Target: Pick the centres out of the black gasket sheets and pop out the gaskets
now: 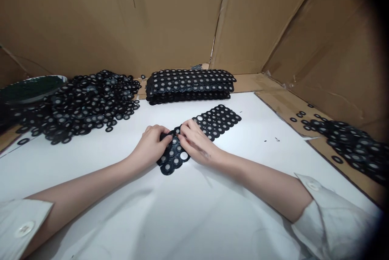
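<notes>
A black perforated sheet of joined rubber rings (217, 124) lies at a slant on the white tabletop, with pale round centres in rows. At its near left part, my left hand (153, 140) grips the far left edge between thumb and fingers. Close beside it, my right hand (194, 140) is closed over the middle of the sheet, thumb and fingertips pinched at the same spot. Whether a small loose ring is between the fingertips is hidden. Two of the holes look brighter white than the others.
A big heap of loose black rings (94, 102) is at the left, beside a bowl of dark green material (35, 87). Stacked ring sheets (190, 83) stand at the back. Another ring pile (355, 146) lies right, on cardboard. Cardboard walls (170, 16) enclose the table.
</notes>
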Available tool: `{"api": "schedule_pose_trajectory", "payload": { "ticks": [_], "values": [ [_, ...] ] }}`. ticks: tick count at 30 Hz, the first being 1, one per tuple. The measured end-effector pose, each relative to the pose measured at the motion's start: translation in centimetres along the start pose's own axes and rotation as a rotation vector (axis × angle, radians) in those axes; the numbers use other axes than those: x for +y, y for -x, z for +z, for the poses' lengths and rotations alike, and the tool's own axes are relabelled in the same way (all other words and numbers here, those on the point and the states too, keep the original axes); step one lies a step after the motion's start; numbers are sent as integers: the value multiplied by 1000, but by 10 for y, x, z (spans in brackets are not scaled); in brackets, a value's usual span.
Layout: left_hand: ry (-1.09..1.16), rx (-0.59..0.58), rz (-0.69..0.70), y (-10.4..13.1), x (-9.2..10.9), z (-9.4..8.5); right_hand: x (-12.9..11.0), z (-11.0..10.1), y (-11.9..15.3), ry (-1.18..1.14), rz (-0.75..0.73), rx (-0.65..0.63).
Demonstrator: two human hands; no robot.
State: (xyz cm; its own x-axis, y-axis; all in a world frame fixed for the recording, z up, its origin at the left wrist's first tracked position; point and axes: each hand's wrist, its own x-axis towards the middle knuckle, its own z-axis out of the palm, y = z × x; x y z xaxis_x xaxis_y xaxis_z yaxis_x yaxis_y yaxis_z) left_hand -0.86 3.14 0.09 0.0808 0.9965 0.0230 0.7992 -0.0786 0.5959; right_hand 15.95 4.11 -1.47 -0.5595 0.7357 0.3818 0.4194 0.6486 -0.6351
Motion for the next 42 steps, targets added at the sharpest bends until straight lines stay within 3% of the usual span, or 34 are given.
{"api": "schedule_pose_trajectory", "payload": {
  "ticks": [6, 14, 19, 24, 34, 38, 42],
  "values": [
    [298, -123, -45, 13, 8, -2, 0, 3, -3, -35, 27, 23],
    [167, -82, 29, 11, -4, -4, 10, -11, -4, -377, 270, 45],
    [184, -65, 25, 11, -5, -4, 7, -16, -2, -353, 200, -56],
    [254, -64, -10, 13, -2, -4, 4, -11, -2, -252, 149, -70],
    [590, -82, -265, 27, 22, -6, 3, 3, 2, -115, -31, -57],
    [544, -121, -206, 24, 18, -8, 2, 3, 0, -135, -10, -53],
    [351, -82, -55, 18, 3, -9, 1, -3, -1, -269, 128, 2]
  ]
}}
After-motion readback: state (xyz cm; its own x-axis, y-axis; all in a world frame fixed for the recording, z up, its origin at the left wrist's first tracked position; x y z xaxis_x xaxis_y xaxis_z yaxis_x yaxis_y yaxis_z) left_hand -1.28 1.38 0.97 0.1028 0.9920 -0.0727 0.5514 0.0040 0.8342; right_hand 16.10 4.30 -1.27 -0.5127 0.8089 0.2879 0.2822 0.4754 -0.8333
